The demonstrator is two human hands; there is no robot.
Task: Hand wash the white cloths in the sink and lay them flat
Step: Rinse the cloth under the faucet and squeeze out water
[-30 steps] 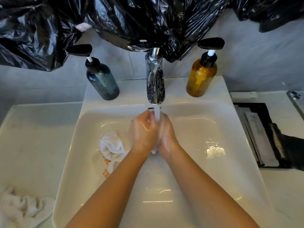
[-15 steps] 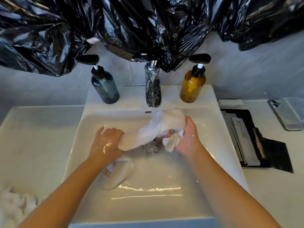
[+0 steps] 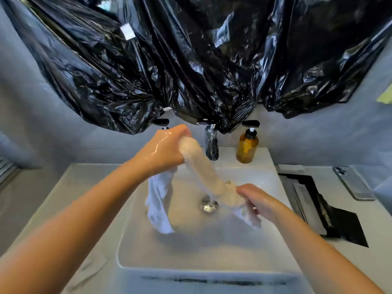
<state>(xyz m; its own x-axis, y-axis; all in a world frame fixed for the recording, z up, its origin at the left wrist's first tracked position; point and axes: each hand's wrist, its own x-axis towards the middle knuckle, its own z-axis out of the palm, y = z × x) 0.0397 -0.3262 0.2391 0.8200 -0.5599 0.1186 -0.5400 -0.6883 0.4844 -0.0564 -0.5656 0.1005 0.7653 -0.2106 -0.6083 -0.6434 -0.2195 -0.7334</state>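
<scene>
white cloth twisted into a rope, stretched above the sink basin | left hand grips its raised end beside the faucet | right hand grips its lower end near the drain

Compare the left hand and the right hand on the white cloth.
The left hand is raised beside the faucet, gripping the upper end of the white cloth. The right hand sits lower, over the sink near the drain, gripping the lower end. The left hand looks sharp and glistening; the right hand is blurred. Both hold the same twisted cloth, stretched slanting between them.
</scene>
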